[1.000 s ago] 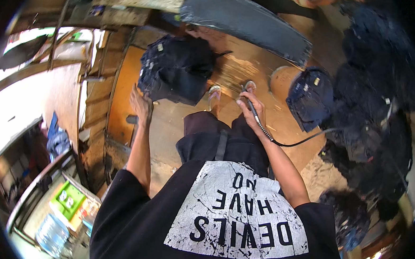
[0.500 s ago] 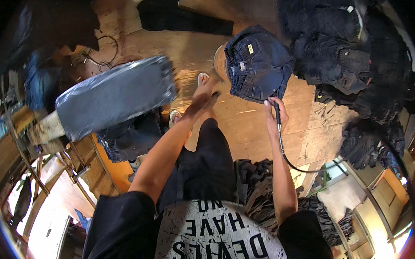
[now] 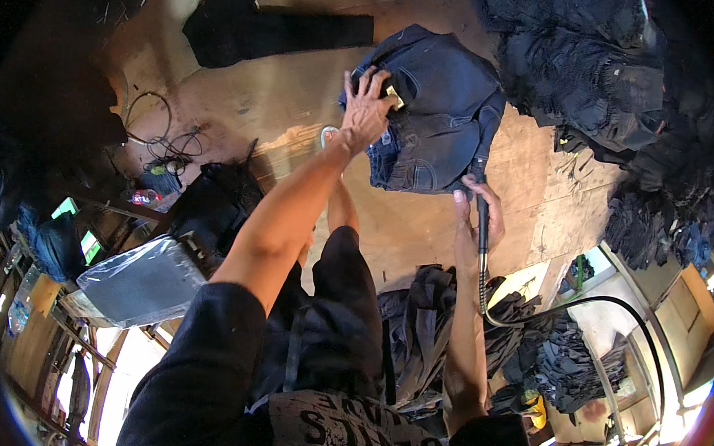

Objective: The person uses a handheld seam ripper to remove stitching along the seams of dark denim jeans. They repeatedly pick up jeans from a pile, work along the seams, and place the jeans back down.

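The hose [image 3: 569, 304] loops off to the right; a snag there could jerk the tool [image 3: 481, 231] wrapped in the right hand [image 3: 494, 215]. Its tip is right by the near right edge of the jeans [image 3: 455, 90], bunched in front of the person, so I'd worry about slack folds getting scuffed. Their waistband seems to face left, long axis roughly left to right, though folding makes that unsure. Farther on, the left hand [image 3: 368, 113] rests on them, fingers spread.
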Demonstrator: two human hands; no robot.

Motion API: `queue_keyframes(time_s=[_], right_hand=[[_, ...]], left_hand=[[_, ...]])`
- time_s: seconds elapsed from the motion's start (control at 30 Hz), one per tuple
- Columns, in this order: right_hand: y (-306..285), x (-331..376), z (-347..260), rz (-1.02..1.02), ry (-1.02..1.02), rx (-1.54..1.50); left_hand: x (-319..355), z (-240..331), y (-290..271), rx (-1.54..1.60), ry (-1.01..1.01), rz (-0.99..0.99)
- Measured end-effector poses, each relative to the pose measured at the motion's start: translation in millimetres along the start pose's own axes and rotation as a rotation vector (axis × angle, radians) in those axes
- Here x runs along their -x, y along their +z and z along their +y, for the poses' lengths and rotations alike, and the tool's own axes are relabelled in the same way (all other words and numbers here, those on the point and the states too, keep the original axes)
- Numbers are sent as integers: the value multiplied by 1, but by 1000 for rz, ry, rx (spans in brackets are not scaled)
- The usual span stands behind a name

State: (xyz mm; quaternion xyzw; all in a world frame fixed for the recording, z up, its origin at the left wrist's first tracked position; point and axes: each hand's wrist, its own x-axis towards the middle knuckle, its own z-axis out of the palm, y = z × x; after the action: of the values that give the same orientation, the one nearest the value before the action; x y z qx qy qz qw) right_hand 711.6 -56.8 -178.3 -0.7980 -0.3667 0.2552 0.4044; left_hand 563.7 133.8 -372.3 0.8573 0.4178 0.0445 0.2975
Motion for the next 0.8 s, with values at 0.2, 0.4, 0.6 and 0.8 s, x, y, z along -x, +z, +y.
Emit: queue_keyframes(time_s=[0.2,0.4,0.6,0.8], right_hand=[[34,-7,3,115,-173,63],[91,34,-77,198,-420,211],[144,168,-244,-32,-453,54],[238,277,-344,-369,-732,-165]], left_hand=[[53,97,-126,445,-128,13],[92,42,-234,290,149,-45],[203,-67,-365,363,262,-57],[387,-184,-427,252,70,420]])
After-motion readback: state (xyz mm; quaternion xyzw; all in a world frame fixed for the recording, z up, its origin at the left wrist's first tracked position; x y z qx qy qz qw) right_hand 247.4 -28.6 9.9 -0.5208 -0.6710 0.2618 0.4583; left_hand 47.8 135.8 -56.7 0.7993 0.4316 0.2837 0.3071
